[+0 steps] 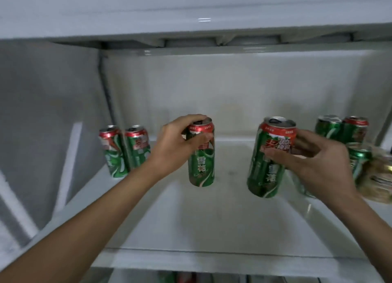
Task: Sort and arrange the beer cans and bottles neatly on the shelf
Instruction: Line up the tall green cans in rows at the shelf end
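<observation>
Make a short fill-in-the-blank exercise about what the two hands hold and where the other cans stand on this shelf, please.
1. Each of the hands, left hand and right hand, holds ____ green-and-red metal beer can.
2. At the far left of the white shelf stand ____ cans side by side.
3. The can in the right hand is tilted, and its top is ____.

Missing words: one; two; open
</observation>
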Demonstrator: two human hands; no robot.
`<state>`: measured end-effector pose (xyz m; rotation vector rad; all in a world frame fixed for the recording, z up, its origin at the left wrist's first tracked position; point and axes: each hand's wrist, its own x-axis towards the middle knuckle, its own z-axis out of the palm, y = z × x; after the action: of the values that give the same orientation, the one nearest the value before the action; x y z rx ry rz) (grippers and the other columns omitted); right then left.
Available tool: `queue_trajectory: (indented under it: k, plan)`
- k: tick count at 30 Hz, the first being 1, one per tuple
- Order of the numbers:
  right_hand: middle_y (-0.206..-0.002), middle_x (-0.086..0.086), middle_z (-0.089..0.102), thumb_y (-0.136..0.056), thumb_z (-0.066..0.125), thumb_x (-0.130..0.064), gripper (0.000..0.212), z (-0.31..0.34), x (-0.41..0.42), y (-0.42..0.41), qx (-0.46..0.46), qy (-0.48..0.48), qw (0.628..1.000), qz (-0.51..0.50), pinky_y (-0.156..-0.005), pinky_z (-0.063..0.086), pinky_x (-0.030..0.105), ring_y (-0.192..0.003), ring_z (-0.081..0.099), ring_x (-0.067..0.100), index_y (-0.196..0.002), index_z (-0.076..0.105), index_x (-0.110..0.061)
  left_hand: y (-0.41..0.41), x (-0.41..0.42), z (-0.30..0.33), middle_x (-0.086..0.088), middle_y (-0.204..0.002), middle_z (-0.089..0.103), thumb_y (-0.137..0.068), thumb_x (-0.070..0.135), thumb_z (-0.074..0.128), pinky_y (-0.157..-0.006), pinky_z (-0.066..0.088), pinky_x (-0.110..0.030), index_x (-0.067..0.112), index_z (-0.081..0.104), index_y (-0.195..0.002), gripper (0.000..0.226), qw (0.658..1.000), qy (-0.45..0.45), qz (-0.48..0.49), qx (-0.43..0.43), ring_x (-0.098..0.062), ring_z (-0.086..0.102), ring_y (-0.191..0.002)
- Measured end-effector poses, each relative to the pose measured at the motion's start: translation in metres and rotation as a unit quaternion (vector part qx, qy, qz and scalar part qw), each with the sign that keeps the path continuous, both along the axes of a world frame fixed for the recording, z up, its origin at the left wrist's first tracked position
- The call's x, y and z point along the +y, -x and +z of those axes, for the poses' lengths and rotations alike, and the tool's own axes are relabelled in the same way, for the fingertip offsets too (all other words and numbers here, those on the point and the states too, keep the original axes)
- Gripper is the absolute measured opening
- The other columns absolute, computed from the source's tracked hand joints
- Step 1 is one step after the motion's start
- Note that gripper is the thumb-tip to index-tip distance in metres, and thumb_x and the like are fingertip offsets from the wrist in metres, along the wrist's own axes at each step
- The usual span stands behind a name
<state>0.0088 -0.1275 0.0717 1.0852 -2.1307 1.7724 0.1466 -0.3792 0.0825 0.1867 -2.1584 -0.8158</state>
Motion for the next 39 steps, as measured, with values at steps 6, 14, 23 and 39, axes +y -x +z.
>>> queue_trajectory:
  k: [6,14,23,39]
  plan:
    - [-0.098,-0.016,0.079,-0.067,0.094,-0.023,0.045,-0.019,-0.115,-0.049,-0.029,0.006,0.993,0.117,-0.086,0.060,0.025,-0.090,0.075,0.001,-0.106,0.076,-0.035,-0.112,-0.064,-0.015,0.025,-0.111,0.070,-0.086,0.027,0.080,-0.089,0.055,-0.020,0.027,0.071,-0.124,0.039,0.992,-0.023,0.127,-0.001,0.008,0.067,-0.100]
    - [-0.097,-0.015,0.080,-0.069,0.092,-0.024,0.040,-0.037,-0.222,-0.108,-0.029,-0.014,0.983,0.183,-0.085,0.063,0.036,-0.089,0.076,0.005,-0.106,0.078,-0.027,-0.171,-0.143,-0.041,0.009,-0.113,0.074,-0.087,0.028,0.080,-0.084,0.052,-0.011,0.025,0.073,-0.121,0.036,0.970,-0.037,0.239,0.000,0.003,0.068,-0.097]
    - [-0.092,-0.019,0.077,-0.071,0.089,-0.034,0.036,-0.058,-0.259,-0.118,-0.010,-0.046,0.992,0.116,-0.083,0.062,0.030,-0.085,0.072,-0.005,-0.104,0.076,-0.032,-0.169,-0.176,-0.057,0.006,-0.118,0.071,-0.091,0.031,0.076,-0.093,0.057,-0.031,0.027,0.069,-0.126,0.036,0.974,-0.072,0.215,0.012,-0.006,0.068,-0.103]
    - [-0.146,-0.002,0.057,-0.075,0.088,-0.044,0.092,-0.059,-0.241,-0.107,-0.098,-0.123,0.972,0.175,-0.096,0.053,0.030,-0.119,0.062,0.015,-0.153,0.040,-0.027,-0.164,-0.175,-0.070,0.002,-0.127,0.055,-0.092,0.019,0.073,-0.102,0.052,-0.046,0.029,0.062,-0.126,0.037,0.981,-0.062,0.179,0.027,-0.020,0.064,-0.111]
